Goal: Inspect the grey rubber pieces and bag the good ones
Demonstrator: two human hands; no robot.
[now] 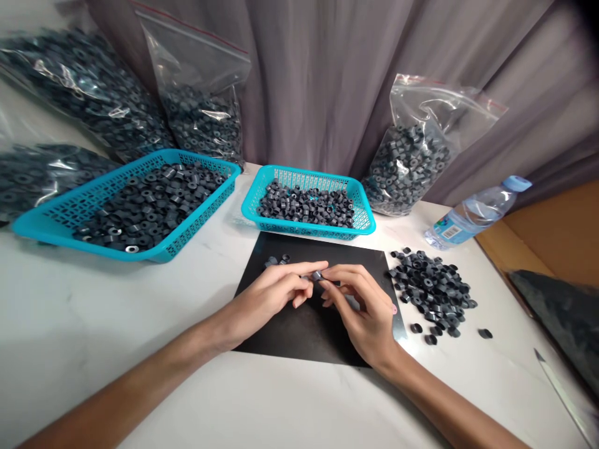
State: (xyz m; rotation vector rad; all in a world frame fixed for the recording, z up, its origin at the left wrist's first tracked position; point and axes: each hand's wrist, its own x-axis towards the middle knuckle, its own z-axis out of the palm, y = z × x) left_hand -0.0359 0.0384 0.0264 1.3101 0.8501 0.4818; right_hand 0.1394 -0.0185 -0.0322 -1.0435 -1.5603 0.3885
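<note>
While both hands meet over the dark mat (pixel 299 333), one small grey cylinder (pixel 317 275) sits between them, at the tips of the right hand (pixel 362 302) and just right of the left thumb. Right hand nearer: thumb and index pinched on the piece, other fingers curled beneath, wrist angled in from lower right. Left hand (pixel 276 290) comes from lower left, index stretched out past the far side of the piece, thumb bent, remaining fingers curled; whether it grips anything, cannot tell. Piece is stubby; its long axis too small to read. Loose pieces (pixel 285 257) lie on the mat beyond the left hand; larger pile (pixel 428 290) on the table, right of the right hand.
</note>
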